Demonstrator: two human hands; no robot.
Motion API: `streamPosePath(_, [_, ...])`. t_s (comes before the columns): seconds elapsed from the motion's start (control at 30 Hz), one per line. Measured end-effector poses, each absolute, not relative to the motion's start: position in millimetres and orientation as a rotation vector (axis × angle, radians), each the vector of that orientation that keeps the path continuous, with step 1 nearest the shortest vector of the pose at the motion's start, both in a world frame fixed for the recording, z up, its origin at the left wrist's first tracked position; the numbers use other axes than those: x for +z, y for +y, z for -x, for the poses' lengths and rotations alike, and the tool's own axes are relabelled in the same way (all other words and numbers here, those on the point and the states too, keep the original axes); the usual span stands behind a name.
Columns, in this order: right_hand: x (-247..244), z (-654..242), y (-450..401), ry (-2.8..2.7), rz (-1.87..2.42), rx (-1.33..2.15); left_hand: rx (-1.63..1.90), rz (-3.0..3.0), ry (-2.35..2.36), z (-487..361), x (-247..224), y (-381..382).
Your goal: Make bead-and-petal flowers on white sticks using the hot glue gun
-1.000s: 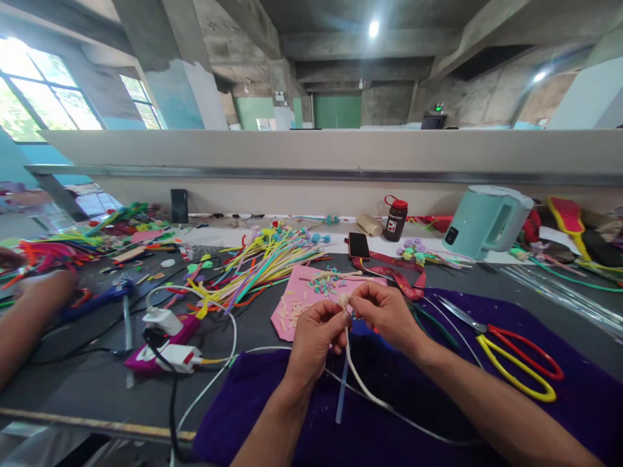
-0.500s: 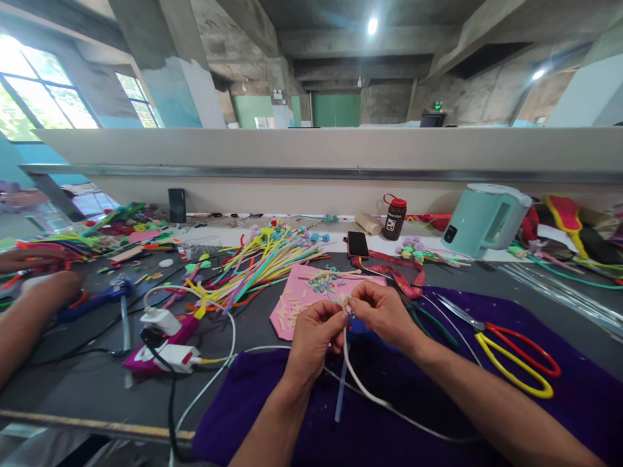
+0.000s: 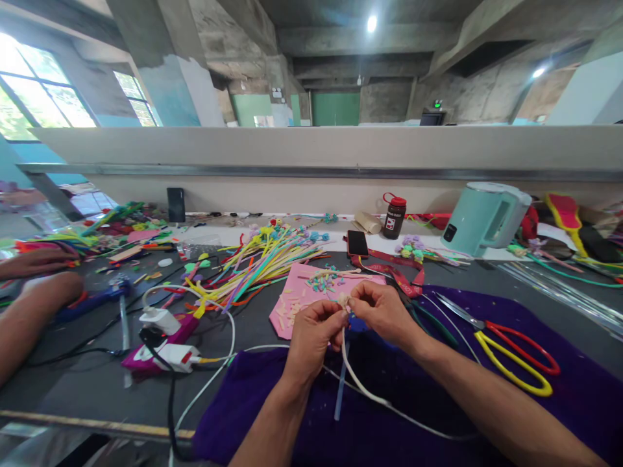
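Observation:
Both hands meet over the purple cloth (image 3: 253,402). The fingertips of my left hand (image 3: 311,334) pinch a small cream flower-like piece (image 3: 343,300) from the left and below. My right hand (image 3: 387,314) pinches the same piece from the right, thumb and forefinger together. A pale cord or stem (image 3: 351,366) hangs in a curve beneath the fingers; whether it joins the piece is hidden. Behind the hands, a blue object (image 3: 359,325) is mostly covered, and a translucent stick (image 3: 341,392) points down from there. A pink sheet (image 3: 296,285) bearing small coloured pieces lies just beyond.
Red-and-yellow scissors (image 3: 518,363) lie on the right. Fuzzy coloured stems (image 3: 263,269) spread behind the sheet. Plugs fill a power strip (image 3: 182,331) on the left, with cables crossing. A co-worker's hands (image 3: 53,282) are at far left. A kettle (image 3: 487,220) and bottle (image 3: 394,217) stand behind.
My two hands keep the same pinch on the cream piece, with hardly any movement. At far left, the co-worker's hands have shifted slightly.

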State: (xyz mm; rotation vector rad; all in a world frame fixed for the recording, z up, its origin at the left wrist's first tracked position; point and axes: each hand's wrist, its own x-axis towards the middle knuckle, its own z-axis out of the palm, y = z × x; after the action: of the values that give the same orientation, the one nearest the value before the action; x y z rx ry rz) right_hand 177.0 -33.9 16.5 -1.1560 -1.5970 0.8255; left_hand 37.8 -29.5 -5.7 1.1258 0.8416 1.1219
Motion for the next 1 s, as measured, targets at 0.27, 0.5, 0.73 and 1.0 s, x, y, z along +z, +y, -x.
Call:
streamPosePath(0.27, [15.8,-179.5,-34.3,-1.705,1.152,0.639,1.134,-1.135,0.893,-39.0,-2.7,-31.0])
streamPosePath(0.5, [14.9,-178.5,-34.6,-1.718,1.157,0.634,1.125,-1.189,0.886,-38.2,-4.5,-30.8])
streamPosePath(0.73, [14.5,-177.8,-35.0,-1.686,1.155,0.673,1.126,-1.18,0.878,-38.0,-5.9,-30.1])
streamPosePath(1.0, [13.4,-179.0,-33.0,-1.612,1.143,0.772,1.117,-1.125,0.846,-38.0,-6.7,-29.1])
